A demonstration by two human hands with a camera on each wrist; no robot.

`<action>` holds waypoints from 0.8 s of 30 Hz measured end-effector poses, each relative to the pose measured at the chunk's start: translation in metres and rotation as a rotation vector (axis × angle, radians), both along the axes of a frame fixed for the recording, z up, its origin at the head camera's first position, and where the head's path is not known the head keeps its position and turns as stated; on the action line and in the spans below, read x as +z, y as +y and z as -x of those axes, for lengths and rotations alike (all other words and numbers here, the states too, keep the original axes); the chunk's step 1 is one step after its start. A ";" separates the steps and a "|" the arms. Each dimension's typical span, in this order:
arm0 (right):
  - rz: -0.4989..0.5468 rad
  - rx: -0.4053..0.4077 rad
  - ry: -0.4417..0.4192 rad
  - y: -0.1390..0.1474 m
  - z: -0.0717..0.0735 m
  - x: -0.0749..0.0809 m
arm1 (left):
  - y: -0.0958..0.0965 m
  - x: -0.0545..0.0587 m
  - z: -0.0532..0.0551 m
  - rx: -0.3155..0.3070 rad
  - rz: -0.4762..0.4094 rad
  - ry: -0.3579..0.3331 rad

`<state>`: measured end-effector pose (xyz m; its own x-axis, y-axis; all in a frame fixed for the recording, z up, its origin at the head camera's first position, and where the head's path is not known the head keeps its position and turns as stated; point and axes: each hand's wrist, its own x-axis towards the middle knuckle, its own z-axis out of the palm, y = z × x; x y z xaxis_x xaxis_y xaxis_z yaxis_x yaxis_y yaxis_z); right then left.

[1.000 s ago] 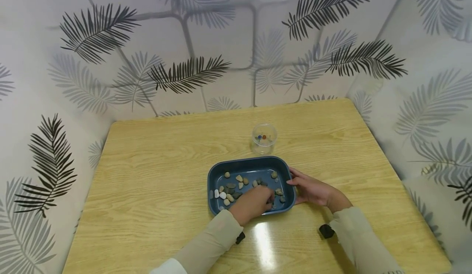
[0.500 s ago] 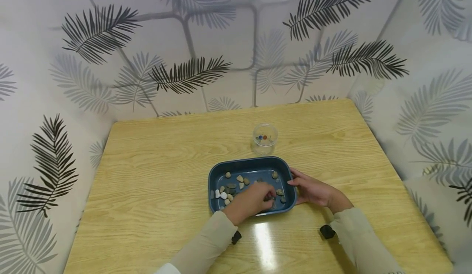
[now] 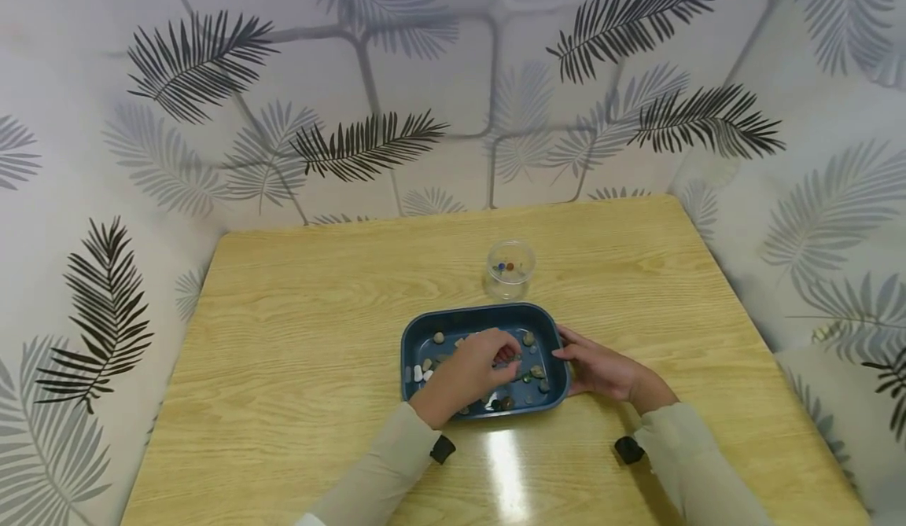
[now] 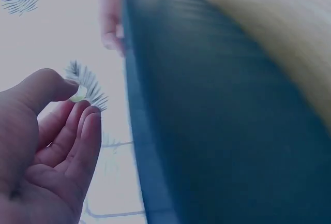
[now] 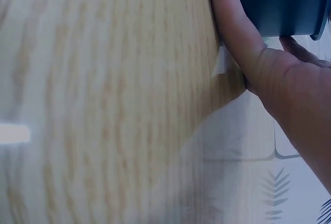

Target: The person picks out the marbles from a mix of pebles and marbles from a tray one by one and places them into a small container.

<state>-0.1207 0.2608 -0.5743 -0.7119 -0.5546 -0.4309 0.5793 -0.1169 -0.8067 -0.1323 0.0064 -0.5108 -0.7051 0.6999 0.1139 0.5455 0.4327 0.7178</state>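
Note:
My left hand [image 3: 470,365] is over the dark blue tray [image 3: 404,353]. Between its thumb and fingertips it pinches a small, clear, yellow-green glass marble [image 4: 78,94]; in the head view the hand hides it. Several pebbles, among them white ones [image 3: 418,373] and tan ones [image 3: 439,338], lie scattered in the tray, some covered by the hand and wrist. My right hand [image 3: 602,369] holds the tray's right end, thumb at the rim and the other fingers against the outer wall [image 5: 282,6].
Just behind the tray stands a clear round cup [image 3: 510,270] holding a few small balls, one blue and one red. All of this is on a wood-grain table [image 3: 304,337]. Leaf-patterned walls [image 3: 425,78] border the table at the back and sides.
My left hand has risen from among the pebbles and shifted back and slightly left, uncovering dark pebbles at the tray's front. The right hand and tray stay where they were.

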 end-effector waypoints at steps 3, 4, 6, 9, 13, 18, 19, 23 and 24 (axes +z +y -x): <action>0.013 0.002 0.012 0.001 0.001 0.000 | 0.000 0.012 0.006 0.023 -0.063 0.037; 0.014 0.001 0.012 0.001 0.001 0.000 | 0.000 0.016 0.008 0.033 -0.084 0.036; 0.015 -0.003 0.012 0.001 0.001 0.000 | 0.001 0.021 0.015 0.056 -0.120 0.021; 0.020 0.000 0.005 0.000 0.000 0.001 | 0.002 0.029 0.026 0.088 -0.142 -0.007; 0.016 0.006 0.009 -0.002 -0.003 0.001 | 0.001 0.041 0.039 0.101 -0.135 0.000; 0.003 -0.010 0.015 -0.003 -0.005 0.001 | 0.000 0.058 0.057 0.083 -0.120 0.066; 0.004 -0.010 0.017 -0.003 -0.005 0.000 | 0.000 0.060 0.060 0.083 -0.120 0.080; 0.006 -0.011 0.025 -0.001 -0.004 0.000 | 0.002 0.067 0.076 0.093 -0.117 0.107; 0.007 -0.011 0.026 -0.001 -0.004 0.000 | 0.003 0.068 0.080 0.094 -0.114 0.109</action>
